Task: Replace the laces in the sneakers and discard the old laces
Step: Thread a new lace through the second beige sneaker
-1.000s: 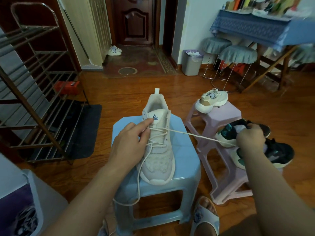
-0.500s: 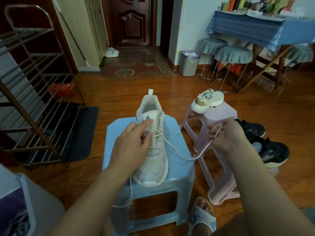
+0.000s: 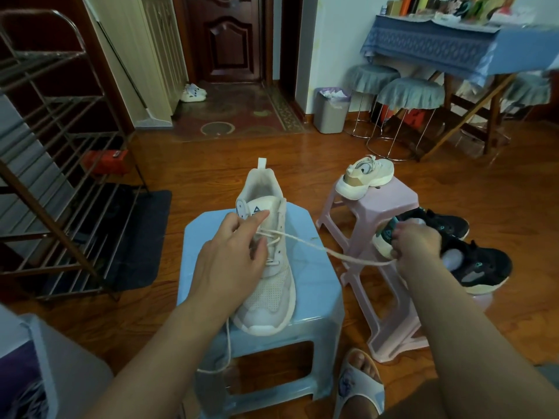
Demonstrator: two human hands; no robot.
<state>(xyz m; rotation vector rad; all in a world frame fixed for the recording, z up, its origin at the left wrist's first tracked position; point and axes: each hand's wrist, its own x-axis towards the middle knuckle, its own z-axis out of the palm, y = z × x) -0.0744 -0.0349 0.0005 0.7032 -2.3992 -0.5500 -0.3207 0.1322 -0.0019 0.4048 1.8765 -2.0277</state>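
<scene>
Left hand: left hand (image 3: 233,261) lies over the sneaker's (image 3: 266,267) lace rows, fingers bent, forefinger and thumb up by the tongue, pressing the shoe down; whether it pinches a strand I cannot tell.
Right hand: right hand (image 3: 416,247) is closed round the lace (image 3: 314,246), off to the right of the shoe and level with the upper eyelets.
Lace: runs from under the left fingertips across to the right fist in a shallow sag; another length hangs below the left wrist, over the stool's (image 3: 320,297) front edge.
Sneaker: stands upright on the stool, toe toward the person, heel beyond the left hand.
Handling, lace: likely soft, limp and light; it should slide through the eyelets if pulled along its own line. Best gripped close to the eyelet.
Handling, sneaker: looks light with a soft mesh upper, so it may skid or tip under a pull; hold it down across the tongue.
Bin: bin (image 3: 331,110) stands well beyond both hands, by the wall.
</scene>
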